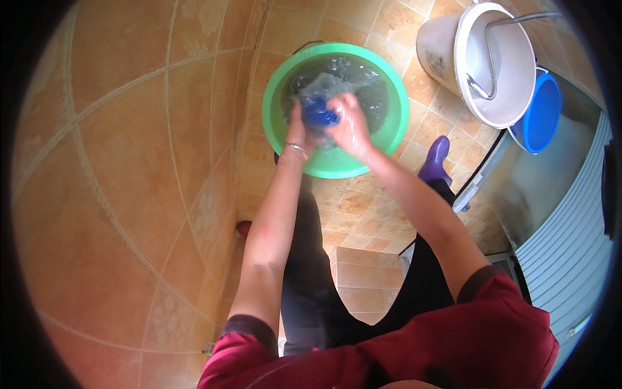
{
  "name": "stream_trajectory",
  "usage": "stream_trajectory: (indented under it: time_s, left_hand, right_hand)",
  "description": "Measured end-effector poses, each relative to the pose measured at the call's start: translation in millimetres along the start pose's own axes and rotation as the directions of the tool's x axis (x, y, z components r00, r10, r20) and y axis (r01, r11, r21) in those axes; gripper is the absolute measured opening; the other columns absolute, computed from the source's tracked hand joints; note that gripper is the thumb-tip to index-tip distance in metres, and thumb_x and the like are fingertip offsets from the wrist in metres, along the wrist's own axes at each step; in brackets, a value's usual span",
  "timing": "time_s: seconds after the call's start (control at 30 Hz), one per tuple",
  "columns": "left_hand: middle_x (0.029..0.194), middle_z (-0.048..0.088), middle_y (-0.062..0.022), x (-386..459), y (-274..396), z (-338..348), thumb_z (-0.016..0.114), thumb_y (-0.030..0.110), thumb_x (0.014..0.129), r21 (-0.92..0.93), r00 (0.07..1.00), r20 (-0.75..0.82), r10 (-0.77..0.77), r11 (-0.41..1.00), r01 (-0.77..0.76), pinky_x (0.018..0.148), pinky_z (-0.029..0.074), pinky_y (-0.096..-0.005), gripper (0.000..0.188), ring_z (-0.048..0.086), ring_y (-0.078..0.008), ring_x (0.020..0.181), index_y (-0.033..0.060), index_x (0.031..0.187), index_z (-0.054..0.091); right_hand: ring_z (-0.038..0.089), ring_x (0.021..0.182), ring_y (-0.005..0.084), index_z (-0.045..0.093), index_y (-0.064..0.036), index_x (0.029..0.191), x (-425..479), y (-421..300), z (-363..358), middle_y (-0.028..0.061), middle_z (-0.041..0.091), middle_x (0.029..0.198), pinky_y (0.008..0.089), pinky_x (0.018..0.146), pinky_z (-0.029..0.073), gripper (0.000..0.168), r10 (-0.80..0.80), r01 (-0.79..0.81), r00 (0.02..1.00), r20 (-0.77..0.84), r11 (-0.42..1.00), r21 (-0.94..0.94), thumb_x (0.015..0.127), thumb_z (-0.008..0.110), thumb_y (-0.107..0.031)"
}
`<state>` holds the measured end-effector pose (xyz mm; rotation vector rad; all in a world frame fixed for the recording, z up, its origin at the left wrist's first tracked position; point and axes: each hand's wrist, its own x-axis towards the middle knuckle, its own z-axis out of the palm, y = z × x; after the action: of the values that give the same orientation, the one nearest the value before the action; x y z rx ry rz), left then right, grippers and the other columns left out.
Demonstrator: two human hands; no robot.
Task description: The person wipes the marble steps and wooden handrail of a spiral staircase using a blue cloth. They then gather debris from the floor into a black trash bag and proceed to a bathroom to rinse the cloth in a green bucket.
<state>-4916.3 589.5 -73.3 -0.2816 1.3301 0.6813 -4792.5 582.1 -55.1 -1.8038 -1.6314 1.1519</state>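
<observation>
Over the water in a green plastic basin (403, 114), my left hand (300, 129) holds the left side of a blue cloth or similar item (319, 113), blurred by motion. My right hand (351, 121) grips the same item from the right, its fingers curled at the item's edge. Splashing water (328, 82) with bubbles shows just beyond both hands. A thin bracelet is on my left wrist. The undersides of my hands and part of the blue item are hidden.
A pale bucket (522, 92) with a metal shower hose (522, 18) inside stands at the upper right, a blue bucket (546, 114) beside it. A tiled wall (121, 160) rises at the left. Purple boots (435, 160) stand on the tiled floor (357, 202); a glass panel is right.
</observation>
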Motion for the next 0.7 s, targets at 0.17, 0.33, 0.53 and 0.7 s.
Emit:
stream_trajectory:
  time_s: [0.17, 0.33, 0.53, 0.7]
  left_hand:
    - [0.091, 0.06, -0.0103, -28, -7, 16, 0.049, 0.047, 0.085, -0.378, 0.945, 0.315, 0.088, 0.925, 0.04, 0.075, 0.049, -0.0353, 0.047, 0.058, -0.0224, 0.081, 0.0036, 0.104, 0.054]
    - [0.088, 0.06, -0.0061, -14, -28, -8, 0.052, 0.032, 0.086, -0.066, 0.996, 0.013, 0.092, 0.994, -0.091, 0.064, 0.05, -0.0298, 0.033, 0.059, -0.0153, 0.076, 0.0021, 0.1, 0.056]
    - [0.128, 0.036, -0.0062, -37, -22, -6, 0.054, 0.03, 0.084, 0.017, 0.961, -0.069, 0.269, 0.963, -0.268, 0.084, 0.042, -0.0443, 0.055, 0.037, -0.0214, 0.115, 0.0156, 0.13, 0.028]
    - [0.132, 0.034, -0.0061, 9, -35, -33, 0.055, 0.027, 0.083, 0.287, 0.965, -0.063, 0.254, 0.931, -0.226, 0.085, 0.04, -0.0463, 0.061, 0.035, -0.0242, 0.119, 0.0195, 0.134, 0.023]
  right_hand:
    - [0.056, 0.08, 0.0259, 0.058, -0.017, 0.098, -48, -87, -41, 0.0076, 0.047, 0.084, 0.035, 0.069, 0.049, 0.043, 0.02, -0.038, 0.969, 0.247, 0.997, 0.068, 0.061, 0.075, -0.03]
    - [0.058, 0.078, 0.0296, 0.061, -0.012, 0.101, 2, -15, -7, 0.0103, 0.052, 0.099, 0.0387, 0.072, 0.048, 0.041, 0.225, -0.224, 0.974, 0.009, 0.971, -0.079, 0.069, 0.066, -0.037]
    - [0.04, 0.108, 0.0378, 0.059, -0.015, 0.107, 17, 56, -30, 0.0177, 0.044, 0.119, 0.0454, 0.087, 0.037, 0.042, -0.013, -0.028, 0.992, -0.124, 0.947, -0.319, 0.071, 0.065, -0.034]
    - [0.046, 0.103, 0.0393, 0.052, -0.005, 0.107, 0, 45, 27, 0.0256, 0.042, 0.117, 0.0412, 0.081, 0.042, 0.047, 0.177, -0.098, 0.962, 0.208, 0.935, -0.341, 0.074, 0.066, -0.035]
